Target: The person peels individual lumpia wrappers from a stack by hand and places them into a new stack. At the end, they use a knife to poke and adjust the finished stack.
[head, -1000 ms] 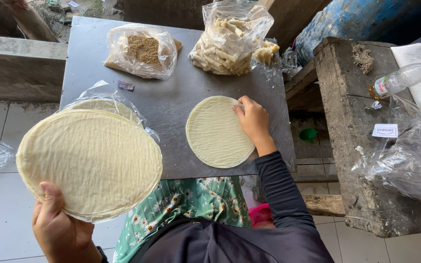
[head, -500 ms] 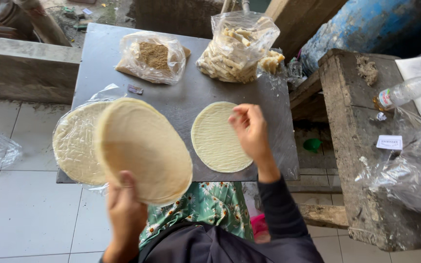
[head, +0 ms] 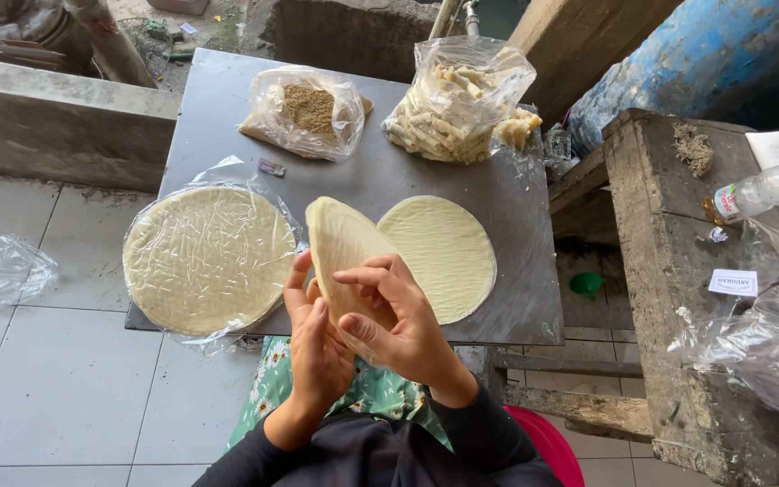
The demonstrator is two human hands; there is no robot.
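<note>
A thin, pale round wrapper [head: 340,257] stands nearly on edge in the air above the near edge of the grey surface [head: 227,108], held between both hands. The left hand [head: 317,347] cups it from behind and below, fingers closed against its back. The right hand [head: 398,316] has thumb and fingertips pinched at its near rim, as if picking at the edge; whether it is one sheet or several stuck together is hard to tell from this angle.

The sheet looks brittle or very thin, so a hard pinch could tear or crack the rim, and two layers pulled apart too fast could rip. Held over the edge of the surface, a slip of the grip would probably drop it onto the person's lap or the tiled floor [head: 38,379].

Just beyond it a second round wrapper [head: 448,257] lies flat on the surface, partly hidden by the held one. To the left, a stack of the same rounds [head: 209,257] sits in a clear plastic wrapping, overhanging the near edge slightly. At the far side, a clear bag [head: 304,113] holds brown crumbly powder, and to its right an open clear bag [head: 457,99] holds pale stick-shaped pieces. On the wooden bench [head: 651,225] to the right lies a plastic bottle [head: 764,189].
</note>
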